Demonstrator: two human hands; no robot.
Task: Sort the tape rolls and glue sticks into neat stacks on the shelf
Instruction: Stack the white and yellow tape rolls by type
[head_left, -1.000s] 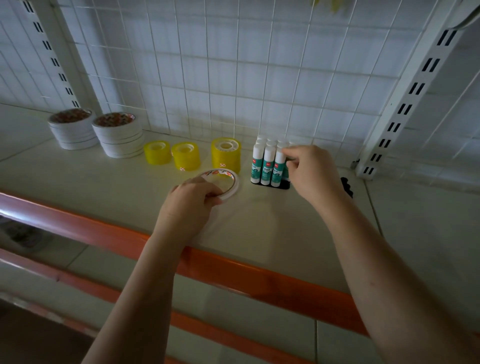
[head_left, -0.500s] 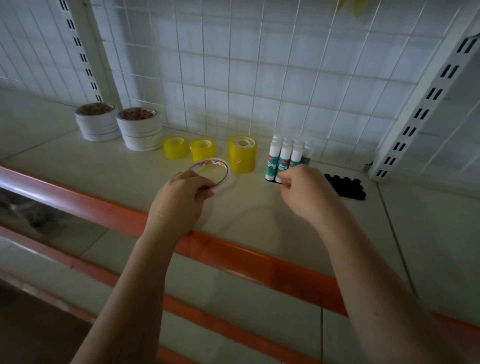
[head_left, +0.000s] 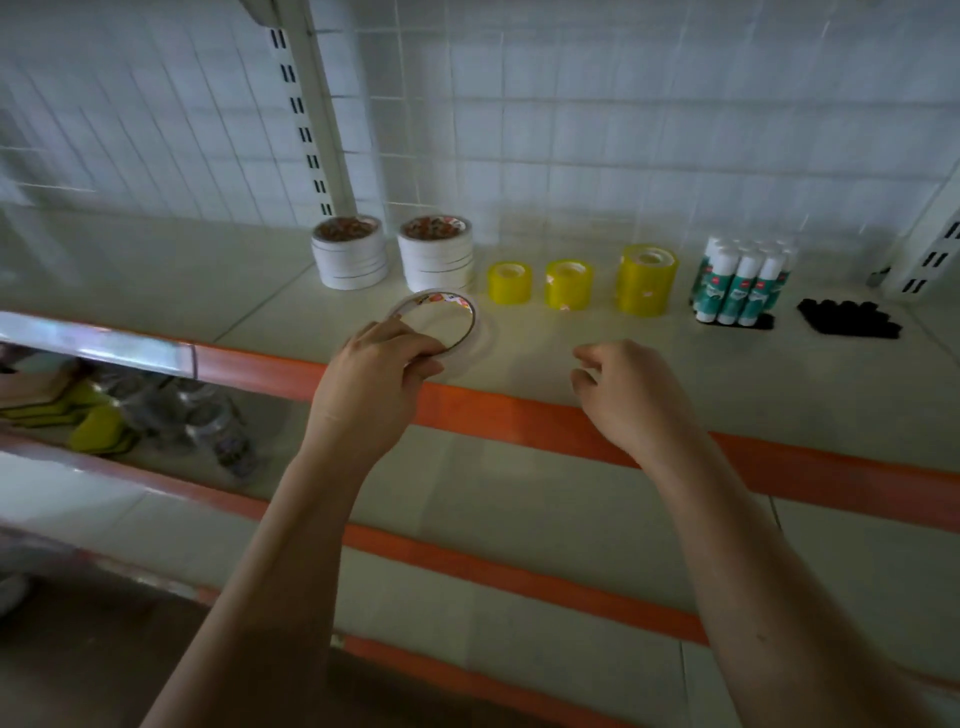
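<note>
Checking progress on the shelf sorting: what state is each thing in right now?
Left hand: grips the thin tape roll, tilted up off the shelf.
Right hand: loosely curled, holding nothing.
Two white tape stacks: upright, side by side.
Three yellow tape rolls: flat, in a row.
Glue sticks: upright, bunched together.

1. This looks like a stationery shop aisle, with slotted white uprights (head_left: 306, 111) and a wire-grid back panel (head_left: 597, 104) of retail racking.
2. Orange price-strip rails (head_left: 519, 415) edge each shelf (head_left: 208, 280), right under the left hand (head_left: 371, 379) gripping a thin tape roll (head_left: 441, 325).
3. Beyond that grip, identical goods stand in rows: white tape stacks (head_left: 395, 252), yellow tape rolls (head_left: 571, 280), glue sticks (head_left: 740, 283).
4. Lower left of it, blurred items on the shelf below, possibly packaged stock (head_left: 156, 421).
</note>
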